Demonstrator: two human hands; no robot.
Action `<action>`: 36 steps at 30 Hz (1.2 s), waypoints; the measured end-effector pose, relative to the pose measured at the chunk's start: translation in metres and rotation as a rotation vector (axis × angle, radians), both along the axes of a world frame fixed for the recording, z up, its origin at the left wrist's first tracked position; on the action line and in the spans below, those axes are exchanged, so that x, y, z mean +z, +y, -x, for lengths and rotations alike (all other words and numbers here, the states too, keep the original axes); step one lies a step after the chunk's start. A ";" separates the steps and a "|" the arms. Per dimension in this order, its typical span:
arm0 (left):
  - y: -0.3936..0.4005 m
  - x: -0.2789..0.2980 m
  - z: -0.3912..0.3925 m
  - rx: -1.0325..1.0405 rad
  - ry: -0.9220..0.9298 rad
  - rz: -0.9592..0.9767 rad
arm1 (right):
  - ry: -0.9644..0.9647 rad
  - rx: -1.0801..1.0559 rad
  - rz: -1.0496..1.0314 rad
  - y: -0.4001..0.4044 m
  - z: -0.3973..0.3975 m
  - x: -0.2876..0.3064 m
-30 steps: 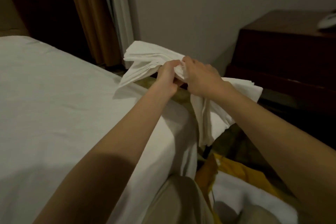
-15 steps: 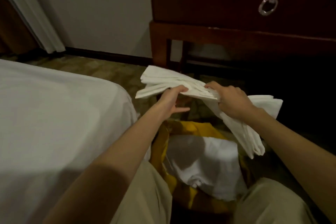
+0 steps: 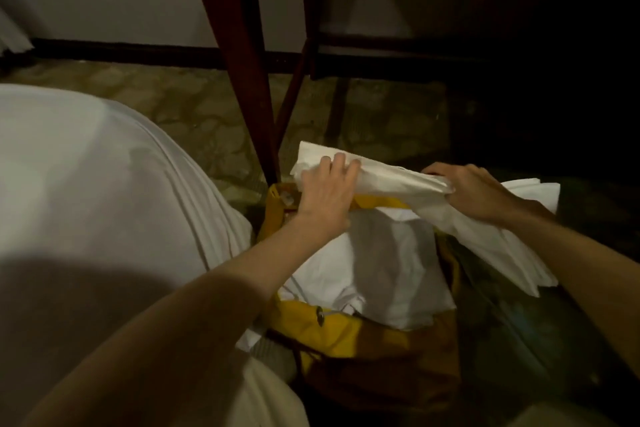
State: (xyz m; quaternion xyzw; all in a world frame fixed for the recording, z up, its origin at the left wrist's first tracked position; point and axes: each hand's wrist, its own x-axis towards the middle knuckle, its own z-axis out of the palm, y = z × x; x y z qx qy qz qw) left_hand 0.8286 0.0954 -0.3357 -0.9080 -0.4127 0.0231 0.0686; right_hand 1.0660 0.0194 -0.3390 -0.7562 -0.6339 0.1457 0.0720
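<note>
The step in hand looks like stowing: a folded white cloth (image 3: 391, 180) is held in the air directly over the open mouth of a yellow laundry bag (image 3: 332, 329), which stands on the patterned floor (image 3: 194, 114) just beside the bed (image 3: 86, 166) and already holds crumpled white linen (image 3: 381, 263). The next move, as I judge it, calls for lowering the cloth into that opening and letting go. The loose layers trailing off to the right hang outside the bag's rim, so they would need gathering inward first, or they will drape over the edge. The left hand (image 3: 329, 191) reaches forward from a nearly straight arm, back of the hand up, its fingers close together and bent over the top of the cloth's left end; the thumb is hidden beneath. The right hand (image 3: 474, 191) comes in from the right with the wrist slightly flexed, fingers curled and clamped around the bunched middle of the cloth. The two hands are near each other but apart, the cloth stretched between them. A dark wooden leg (image 3: 242, 45) of some furniture rises just behind the bag.
</note>
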 end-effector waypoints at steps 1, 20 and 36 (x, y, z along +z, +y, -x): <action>0.001 -0.010 -0.001 0.000 0.018 -0.019 | 0.027 0.009 0.033 -0.003 -0.001 -0.008; -0.031 -0.084 0.046 -0.320 0.694 0.352 | 0.121 0.416 0.385 -0.019 0.073 -0.115; -0.017 -0.081 0.051 -0.171 0.797 0.683 | 0.249 0.150 0.524 0.050 0.054 -0.104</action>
